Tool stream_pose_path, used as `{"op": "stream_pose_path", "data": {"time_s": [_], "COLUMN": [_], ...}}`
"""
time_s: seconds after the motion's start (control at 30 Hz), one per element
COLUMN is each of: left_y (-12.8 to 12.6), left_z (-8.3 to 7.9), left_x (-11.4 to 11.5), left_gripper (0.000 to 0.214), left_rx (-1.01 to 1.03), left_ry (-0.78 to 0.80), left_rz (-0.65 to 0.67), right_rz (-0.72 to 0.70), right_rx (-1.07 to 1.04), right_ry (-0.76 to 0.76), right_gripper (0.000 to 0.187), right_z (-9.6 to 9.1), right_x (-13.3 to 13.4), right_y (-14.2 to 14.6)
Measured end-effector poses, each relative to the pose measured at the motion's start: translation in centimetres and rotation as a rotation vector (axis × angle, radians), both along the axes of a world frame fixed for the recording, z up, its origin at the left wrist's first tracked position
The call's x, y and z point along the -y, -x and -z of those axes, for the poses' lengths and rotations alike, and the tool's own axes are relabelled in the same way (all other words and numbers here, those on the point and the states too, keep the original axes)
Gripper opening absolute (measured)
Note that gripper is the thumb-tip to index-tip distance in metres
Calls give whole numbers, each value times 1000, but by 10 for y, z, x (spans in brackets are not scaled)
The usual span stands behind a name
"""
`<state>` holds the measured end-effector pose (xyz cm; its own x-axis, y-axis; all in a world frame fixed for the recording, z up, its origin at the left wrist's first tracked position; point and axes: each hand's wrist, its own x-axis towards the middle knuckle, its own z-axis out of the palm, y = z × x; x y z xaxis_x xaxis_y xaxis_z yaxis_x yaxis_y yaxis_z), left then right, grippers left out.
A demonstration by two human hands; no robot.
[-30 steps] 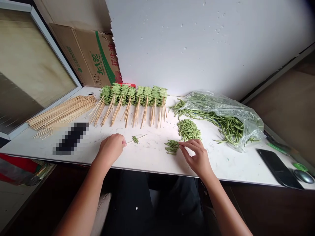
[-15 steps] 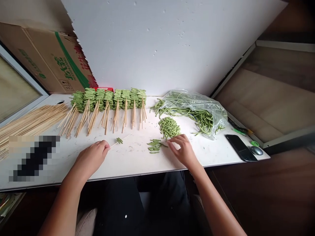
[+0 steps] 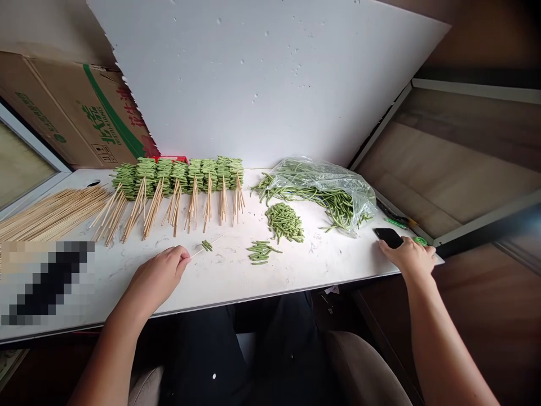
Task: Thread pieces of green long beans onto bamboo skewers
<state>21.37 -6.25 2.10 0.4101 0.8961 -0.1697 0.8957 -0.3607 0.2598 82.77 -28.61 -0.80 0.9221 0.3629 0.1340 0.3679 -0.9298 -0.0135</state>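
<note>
My left hand point(image 3: 167, 268) is closed in a pinch on the near end of a thin bamboo skewer point(image 3: 220, 237). Several short green bean pieces point(image 3: 207, 246) are threaded across it. At the right end of the table, my right hand point(image 3: 412, 256) lies over a black phone point(image 3: 387, 237), thumb at its left edge and fingers round the far side. Part of the phone is hidden beneath the palm. Between the hands lie a few loose cut bean pieces point(image 3: 261, 252) and, behind them, a larger heap of cut beans point(image 3: 284, 221).
Finished bean skewers point(image 3: 146, 172) stand stacked along the back left. Bare skewers point(image 3: 51, 211) lie at far left. A plastic bag point(image 3: 321, 175) of long beans rests at back right, near green tape point(image 3: 420, 241). A cardboard box point(image 3: 80, 113) leans behind.
My right hand has moved from beside the cut beans rightward onto the phone. My left hand still holds the skewer in about the same place. The view has shifted slightly to the right.
</note>
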Motion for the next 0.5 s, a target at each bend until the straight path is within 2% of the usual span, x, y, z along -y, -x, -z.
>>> {"op": "stream_pose_path", "data": {"time_s": [0.17, 0.23, 0.37, 0.5], "left_y": [1, 0, -1, -2], "left_z": [-2, -3, -7, -7], "left_x": [0, 1, 3, 3], "left_gripper": [28, 28, 27, 25], "left_rx": [19, 26, 24, 27], "left_ry": [-19, -30, -41, -30], "left_rz": [0, 8, 8, 10], "right_rz": [28, 58, 94, 114], "right_rx": [-44, -56, -12, -34], "right_ry": [49, 22, -131, -153], "right_gripper": [68, 72, 90, 91], "right_z": [-7, -7, -5, -4], "right_x": [-5, -7, -11, -11], "right_y": [-11, -13, -15, -15]}}
